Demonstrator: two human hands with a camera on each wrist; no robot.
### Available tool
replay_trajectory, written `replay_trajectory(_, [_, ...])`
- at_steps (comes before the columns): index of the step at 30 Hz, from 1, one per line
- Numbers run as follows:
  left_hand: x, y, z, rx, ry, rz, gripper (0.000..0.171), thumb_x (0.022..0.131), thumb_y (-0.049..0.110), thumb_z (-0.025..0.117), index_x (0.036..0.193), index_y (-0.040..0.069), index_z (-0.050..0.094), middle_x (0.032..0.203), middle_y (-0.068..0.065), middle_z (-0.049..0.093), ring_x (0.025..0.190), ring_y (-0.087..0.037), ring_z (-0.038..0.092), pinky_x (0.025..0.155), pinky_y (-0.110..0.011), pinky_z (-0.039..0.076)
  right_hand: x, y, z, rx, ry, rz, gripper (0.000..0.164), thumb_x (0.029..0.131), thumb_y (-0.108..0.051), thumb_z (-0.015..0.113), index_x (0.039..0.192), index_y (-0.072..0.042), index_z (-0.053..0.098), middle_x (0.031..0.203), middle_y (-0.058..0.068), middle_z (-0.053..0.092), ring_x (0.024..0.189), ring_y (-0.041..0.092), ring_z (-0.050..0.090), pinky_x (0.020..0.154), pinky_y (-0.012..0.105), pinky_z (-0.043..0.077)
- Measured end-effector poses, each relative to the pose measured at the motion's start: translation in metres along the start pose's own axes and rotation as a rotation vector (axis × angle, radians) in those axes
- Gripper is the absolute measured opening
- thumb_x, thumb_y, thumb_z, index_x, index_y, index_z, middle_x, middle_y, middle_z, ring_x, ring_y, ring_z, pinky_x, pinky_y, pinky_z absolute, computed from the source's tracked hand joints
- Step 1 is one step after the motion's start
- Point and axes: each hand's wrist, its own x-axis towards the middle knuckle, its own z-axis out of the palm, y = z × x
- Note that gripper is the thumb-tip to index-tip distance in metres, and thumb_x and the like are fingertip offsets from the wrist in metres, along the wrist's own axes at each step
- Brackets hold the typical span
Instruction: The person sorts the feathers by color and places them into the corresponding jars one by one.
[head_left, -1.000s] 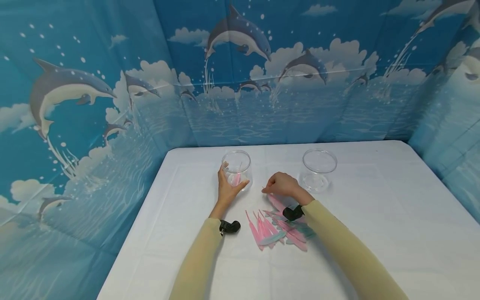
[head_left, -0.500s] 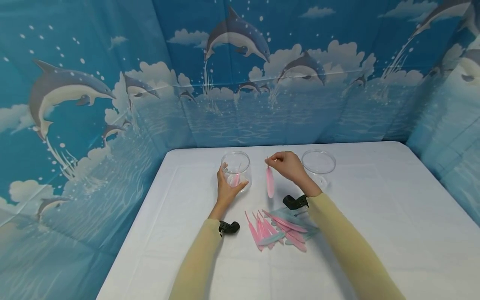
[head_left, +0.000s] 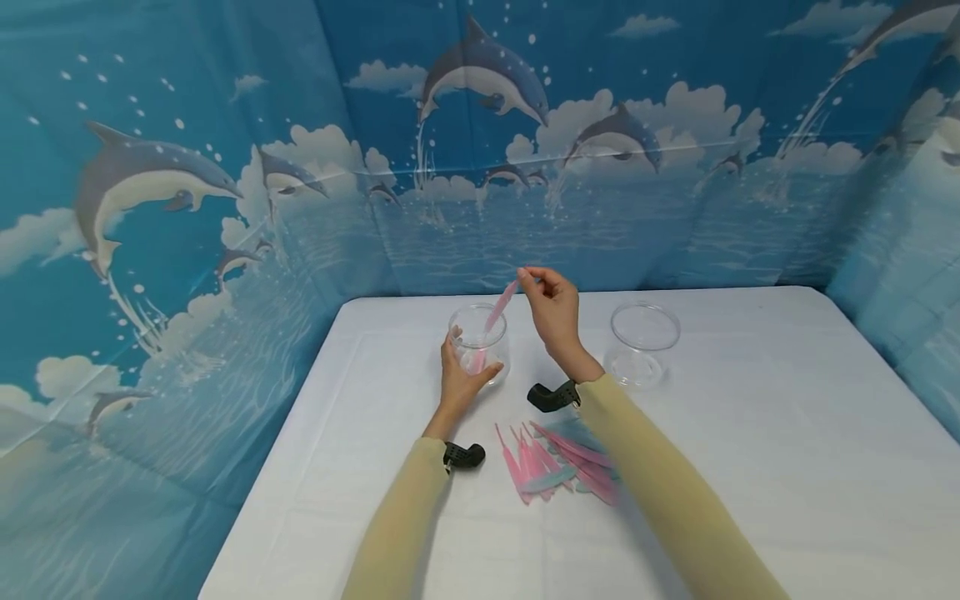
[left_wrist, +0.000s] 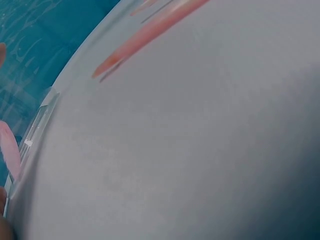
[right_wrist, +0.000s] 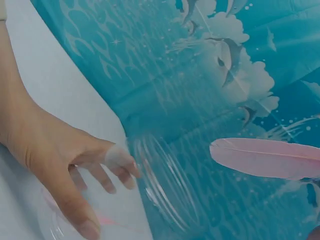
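White table (head_left: 750, 467), right hand (head_left: 555, 314), 1 pinched feather (head_left: 502, 304) (pink)

The pinched feather (head_left: 501, 307) is showing soft pink. The other feathers (head_left: 513, 471) are showing pink and dusty blue. Both jars (head_left: 495, 343) are looking see-through. The table (head_left: 750, 433) is wearing white. The curtain (head_left: 330, 250) is showing blue, with a pattern of grey dolphins (head_left: 153, 158) with white bellies (head_left: 153, 185), puffy white clouds (head_left: 690, 118) and white dots (head_left: 179, 123). The sleeves (head_left: 405, 517) are looking pale yellow, and the wrist cameras (head_left: 467, 457) are looking black
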Motion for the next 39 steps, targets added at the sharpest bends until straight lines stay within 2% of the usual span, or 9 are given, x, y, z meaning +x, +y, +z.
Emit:
replay_trajectory(4, [-0.003, -0.002, 0.005, 0.006, -0.010, -0.005, 0.105, 0.071, 0.028, 0.085, 0.150, 0.017, 0.017, 0.147, -0.006, 0.027, 0.134, -0.023, 0.027, 0.107, -0.045, 0.024, -0.004, 0.007, 0.006, 0.011, 0.019, -0.029, 0.023, 0.093, -0.007, 0.061, 0.107, 0.011, 0.065, 0.061, 0.011, 0.043, 0.050, 0.012, 0.035, 0.047, 0.024, 0.028])
replay_trajectory(9, [-0.006, -0.004, 0.009, 0.010, -0.012, -0.015, 0.105, 0.070, 0.029, 0.086, 0.150, 0.019, 0.017, 0.147, -0.004, 0.027, 0.134, -0.021, 0.028, 0.107, -0.044, 0.025, -0.006, 0.025, 0.012, -0.069, 0.021, -0.009, 0.025, 0.093, -0.017, 0.063, 0.105, 0.003, 0.069, 0.060, 0.008, 0.045, 0.049, 0.012, 0.036, 0.045, 0.024, 0.028])
replay_trajectory(15, [-0.007, -0.003, 0.011, 0.011, -0.027, -0.010, 0.105, 0.072, 0.031, 0.084, 0.150, 0.016, 0.015, 0.148, -0.005, 0.025, 0.135, -0.023, 0.026, 0.106, -0.047, 0.026, -0.012, 0.036, 0.011, -0.252, -0.094, 0.086, 0.027, 0.092, -0.028, 0.064, 0.107, -0.007, 0.071, 0.060, 0.004, 0.049, 0.049, 0.018, 0.039, 0.045, 0.028, 0.030])
replay_trajectory(20, [-0.004, -0.002, 0.009, 0.041, -0.031, -0.015, 0.106, 0.072, 0.031, 0.084, 0.151, 0.018, 0.014, 0.149, -0.004, 0.024, 0.136, -0.020, 0.025, 0.107, -0.043, 0.024, -0.015, 0.039, -0.001, -0.343, -0.138, 0.118, 0.026, 0.092, -0.028, 0.064, 0.107, -0.009, 0.072, 0.063, 0.005, 0.051, 0.050, 0.020, 0.041, 0.045, 0.030, 0.031])
replay_trajectory(23, [-0.003, -0.001, 0.008, 0.043, -0.023, -0.008, 0.106, 0.072, 0.028, 0.085, 0.150, 0.016, 0.014, 0.149, -0.005, 0.025, 0.136, -0.019, 0.023, 0.108, -0.042, 0.023, -0.016, 0.041, -0.013, -0.332, -0.141, 0.146, 0.027, 0.092, -0.029, 0.064, 0.108, -0.008, 0.071, 0.065, 0.007, 0.052, 0.049, 0.018, 0.040, 0.044, 0.030, 0.032])
replay_trajectory(28, [-0.002, 0.000, 0.004, 0.043, -0.019, -0.002, 0.106, 0.073, 0.026, 0.084, 0.150, 0.014, 0.013, 0.150, -0.006, 0.024, 0.137, -0.021, 0.023, 0.108, -0.042, 0.022, -0.021, 0.043, -0.038, -0.305, -0.187, 0.267, 0.032, 0.091, -0.036, 0.064, 0.110, -0.010, 0.069, 0.071, 0.018, 0.054, 0.048, 0.017, 0.042, 0.044, 0.030, 0.034])
replay_trajectory(32, [0.000, 0.000, 0.000, 0.037, -0.017, -0.004, 0.107, 0.072, 0.026, 0.085, 0.151, 0.012, 0.014, 0.149, -0.006, 0.024, 0.137, -0.022, 0.024, 0.108, -0.045, 0.023, -0.026, 0.042, -0.057, -0.319, -0.321, 0.360, 0.035, 0.091, -0.037, 0.064, 0.109, -0.008, 0.068, 0.068, 0.014, 0.051, 0.049, 0.018, 0.041, 0.047, 0.031, 0.036])
replay_trajectory(35, [0.002, 0.000, -0.002, 0.038, -0.007, -0.008, 0.108, 0.071, 0.025, 0.085, 0.151, 0.013, 0.014, 0.149, -0.006, 0.025, 0.137, -0.021, 0.024, 0.108, -0.044, 0.022, -0.030, 0.043, -0.069, -0.407, -0.497, 0.403, 0.036, 0.091, -0.038, 0.063, 0.107, -0.007, 0.068, 0.067, 0.011, 0.051, 0.050, 0.021, 0.043, 0.049, 0.033, 0.039])
replay_trajectory(39, [0.004, -0.001, -0.003, 0.041, -0.013, -0.007, 0.108, 0.071, 0.028, 0.085, 0.151, 0.016, 0.014, 0.149, -0.005, 0.025, 0.137, -0.020, 0.023, 0.108, -0.043, 0.022, -0.040, 0.047, -0.079, -0.558, -0.746, 0.446, 0.032, 0.090, -0.038, 0.065, 0.101, -0.008, 0.070, 0.072, 0.016, 0.056, 0.052, 0.022, 0.047, 0.051, 0.034, 0.042])
